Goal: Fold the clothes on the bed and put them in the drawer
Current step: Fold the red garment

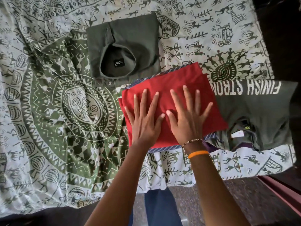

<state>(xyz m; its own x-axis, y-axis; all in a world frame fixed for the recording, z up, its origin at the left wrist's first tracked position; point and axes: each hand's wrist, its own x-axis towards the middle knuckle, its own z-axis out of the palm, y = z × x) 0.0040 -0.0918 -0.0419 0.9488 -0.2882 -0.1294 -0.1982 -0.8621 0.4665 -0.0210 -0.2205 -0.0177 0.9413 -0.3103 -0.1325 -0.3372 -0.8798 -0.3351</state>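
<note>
- While both palms lie flat on it, the folded red garment [171, 88] sits near the bed's front edge, just right of the frame's centre, its striped blue-and-white trim showing along the far and near edges.
- The left hand [145, 121] and the right hand [187, 118] press down side by side with fingers spread wide and straight, holding nothing; the thumbs nearly meet.
- To do this smoothing well, I judge the palms should sweep outward from the middle toward 3 and 9 o'clock, pushing trapped air out so the layers stay square, and the trimmed edges should line up before lifting.
- The red cloth looks like soft, matte knit, thin enough to crease, so gentle even pressure should do.
- At 11 o'clock from it, its near corner touching or just under the red one's far edge, lies a folded olive-green shirt [130, 35] with a buttoned placket, open collar and black neck label; it looks a heavier weave.
- At 3 o'clock, partly under the red garment, a dark green T-shirt [260, 108] printed "FINISH STRON…" in white lies unfolded and rumpled.
- Beneath everything, the cotton bedsheet [65, 111] carries green tribal figures and a mandala, and it is wrinkled.
- No drawer is in view.
</note>
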